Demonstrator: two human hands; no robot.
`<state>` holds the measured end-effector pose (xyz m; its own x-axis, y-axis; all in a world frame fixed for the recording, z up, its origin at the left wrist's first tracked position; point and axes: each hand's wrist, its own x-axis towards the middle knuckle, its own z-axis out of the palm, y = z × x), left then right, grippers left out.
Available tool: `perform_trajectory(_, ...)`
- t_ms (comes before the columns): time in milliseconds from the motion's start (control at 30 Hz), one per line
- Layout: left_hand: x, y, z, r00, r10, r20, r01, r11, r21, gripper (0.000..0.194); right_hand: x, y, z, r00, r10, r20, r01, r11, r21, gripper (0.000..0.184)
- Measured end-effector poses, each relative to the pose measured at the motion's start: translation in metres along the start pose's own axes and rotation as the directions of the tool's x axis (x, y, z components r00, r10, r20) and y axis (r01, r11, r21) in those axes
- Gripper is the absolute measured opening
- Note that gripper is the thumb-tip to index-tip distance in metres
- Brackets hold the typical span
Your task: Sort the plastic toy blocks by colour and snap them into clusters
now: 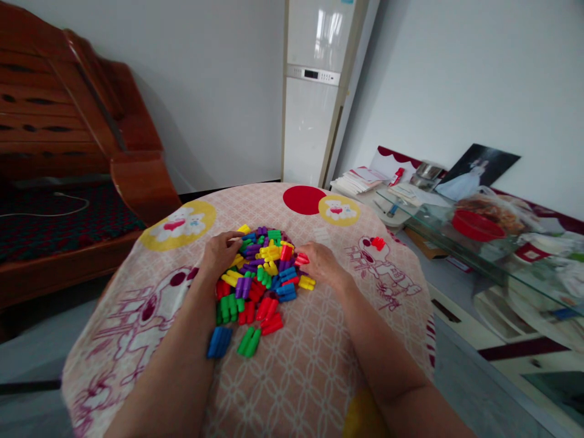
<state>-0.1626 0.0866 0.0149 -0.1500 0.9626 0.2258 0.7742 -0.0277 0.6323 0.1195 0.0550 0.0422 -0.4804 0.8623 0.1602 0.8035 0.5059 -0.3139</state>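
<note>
Both hands flank a heap of plastic building blocks (271,252) in red, yellow, green, blue and purple on a round table. My left hand (222,250) rests against the heap's left edge, fingers reaching forward along it and apart. On the right side, my right hand (320,263) has its fingers curled in around a red building block (302,259); the fingertips are partly hidden. A blue block (219,342) and a green block (249,342) lie at the near side of the heap. Farther right sits a separate red block (378,243).
A patterned pink tablecloth (292,389) covers the table. To the right, a glass-topped cabinet (424,228) carries papers (360,180), a photo (477,170) and a red bowl (478,224). A wooden bench (137,176) stands left, a tall white appliance (308,121) behind.
</note>
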Motion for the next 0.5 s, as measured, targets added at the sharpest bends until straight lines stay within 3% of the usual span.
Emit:
perform_trajectory(100,-0.001,0.001,-0.001,1.0,-0.01,0.004,0.01,1.0,-0.005,0.042,-0.001,0.009,-0.01,0.99,0.108,-0.095,-0.1,0.991,0.083,0.041)
perform_trajectory(200,-0.001,0.002,-0.001,1.0,-0.006,0.001,0.006,1.0,-0.005,0.043,-0.007,0.031,-0.028,0.947,0.258,-0.19,-0.245,0.966,0.088,0.049)
perform_trajectory(400,0.001,-0.001,0.001,1.0,0.003,0.001,-0.003,1.0,0.008,0.043,-0.039,0.096,-0.058,0.746,0.567,-0.349,-0.628,0.773,-0.087,0.044)
perform_trajectory(500,0.001,-0.002,0.001,1.0,0.003,0.003,-0.003,1.0,0.008,0.043,-0.053,0.119,-0.06,0.697,0.624,-0.352,-0.703,0.692,-0.164,0.036)
